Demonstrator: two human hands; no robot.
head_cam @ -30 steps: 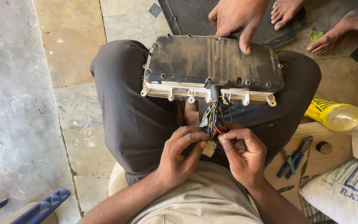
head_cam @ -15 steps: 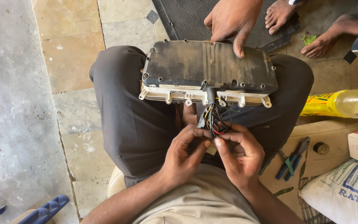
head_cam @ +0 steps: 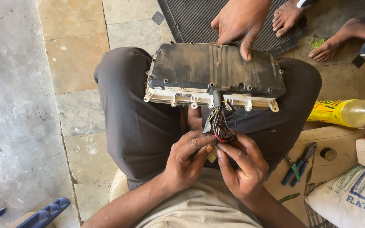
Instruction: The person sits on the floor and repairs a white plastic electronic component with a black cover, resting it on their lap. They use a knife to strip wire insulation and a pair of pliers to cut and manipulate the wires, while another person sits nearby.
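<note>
I see my left hand (head_cam: 184, 162) and right hand (head_cam: 243, 166) both pinching the small connector (head_cam: 212, 154) on the wire bundle (head_cam: 221, 124), which hangs unplugged from the panel (head_cam: 214, 71).

Dark, dusty colours on the lap, bright ones to the side

The panel (head_cam: 216, 69) is dull black with a cream lower edge; its wires (head_cam: 220, 124) run red, yellow, black and green down to a tan plug (head_cam: 212, 154). The trousers (head_cam: 136, 122) are charcoal grey. At 3 o'clock lies a yellow bottle (head_cam: 343, 112), at 4 o'clock blue-handled pliers (head_cam: 297, 165), and at 5 o'clock a white sack (head_cam: 351, 202) with blue lettering.
</note>
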